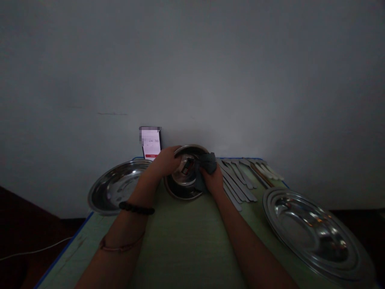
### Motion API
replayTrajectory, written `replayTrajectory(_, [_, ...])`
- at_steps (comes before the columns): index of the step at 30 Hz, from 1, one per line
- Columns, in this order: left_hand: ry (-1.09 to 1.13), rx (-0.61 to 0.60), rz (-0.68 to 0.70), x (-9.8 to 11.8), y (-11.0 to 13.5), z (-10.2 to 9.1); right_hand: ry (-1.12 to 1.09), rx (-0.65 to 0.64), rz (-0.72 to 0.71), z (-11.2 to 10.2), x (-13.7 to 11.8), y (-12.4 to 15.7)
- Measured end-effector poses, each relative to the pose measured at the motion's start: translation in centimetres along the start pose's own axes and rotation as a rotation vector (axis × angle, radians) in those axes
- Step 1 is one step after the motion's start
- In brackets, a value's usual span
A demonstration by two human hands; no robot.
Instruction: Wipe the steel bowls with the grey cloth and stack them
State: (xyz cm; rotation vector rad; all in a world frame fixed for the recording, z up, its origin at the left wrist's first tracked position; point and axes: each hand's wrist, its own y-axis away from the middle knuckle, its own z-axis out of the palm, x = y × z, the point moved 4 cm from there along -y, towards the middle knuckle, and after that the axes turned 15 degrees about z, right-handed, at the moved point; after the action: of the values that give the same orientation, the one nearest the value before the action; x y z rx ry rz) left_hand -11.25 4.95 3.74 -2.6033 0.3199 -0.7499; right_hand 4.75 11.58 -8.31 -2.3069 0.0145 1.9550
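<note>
The tabletop (pixel 180 249) is pale green, with blue edging along its left side and back. At the back edge a phone (pixel 151 144) stands upright, screen lit. In front and left of the phone lies a wide metal basin (pixel 110 190). Just right of the phone is a metal bowl (pixel 177 190); whether it touches the surface is unclear. Farther right of the phone lie flat metal utensils (pixel 249 195), then brown sticks (pixel 269 181) and white utensils (pixel 272 172); farthest right and nearer, stacked metal plates (pixel 300 233).
</note>
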Motion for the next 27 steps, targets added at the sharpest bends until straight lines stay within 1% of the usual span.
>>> replayTrajectory(2, [0.026, -0.024, 0.004, 0.5, 0.2, -0.2, 0.003, 0.012, -0.014, 0.0, -0.3, 0.2])
replayTrajectory(3, [0.087, -0.052, 0.013, 0.9, 0.3, -0.2, 0.001, 0.026, -0.023, -0.2, -0.6, 0.3])
replayTrajectory(5, [0.303, -0.122, 0.036, 1.9, 0.6, -0.2, -0.004, 0.066, -0.040, -0.9, -2.0, 0.2])
replayTrajectory(6, [0.438, -0.144, 0.044, 2.5, 0.7, -0.2, -0.007, 0.101, -0.065, -1.5, -3.1, 0.1])
replayTrajectory(8, [0.677, -0.141, 0.035, 3.4, 1.0, -0.5, -0.013, 0.171, -0.142, -3.2, -5.9, -0.1])
replayTrajectory(11, [0.884, -0.094, -0.020, 4.5, 1.1, -0.9, -0.004, 0.420, -0.517, -6.2, -10.7, 0.5])
replayTrajectory(13, [0.980, -0.087, -0.063, 4.9, 1.1, -0.8, 0.064, 0.491, -0.660, -7.2, -12.5, 0.9])
replayTrajectory(14, [1.016, -0.078, -0.082, 5.0, 1.0, -0.7, 0.123, 0.484, -0.697, -7.4, -12.8, 1.0])
replayTrajectory(15, [1.040, -0.064, -0.102, 5.0, 1.0, -0.6, 0.194, 0.449, -0.713, -7.2, -12.9, 1.0])
replayTrajectory(17, [1.046, -0.019, -0.143, 4.7, 0.9, -0.4, 0.332, 0.347, -0.696, -6.6, -12.5, 0.7])
replayTrajectory(19, [1.026, 0.041, -0.174, 4.3, 0.8, -0.4, 0.415, 0.281, -0.662, -6.0, -11.9, 0.6])
replayTrajectory(21, [1.008, 0.110, -0.194, 4.1, 0.7, -0.6, 0.424, 0.281, -0.668, -5.8, -11.8, 0.8])
replayTrajectory(24, [1.029, 0.185, -0.211, 4.1, 0.5, -1.0, 0.372, 0.338, -0.732, -5.8, -12.5, 2.0])
replayTrajectory(26, [1.055, 0.185, -0.218, 4.3, 0.4, -0.9, 0.366, 0.370, -0.742, -5.6, -13.0, 2.8])
replayTrajectory(27, [1.066, 0.177, -0.222, 4.4, 0.4, -0.8, 0.386, 0.362, -0.731, -5.3, -13.1, 3.1])
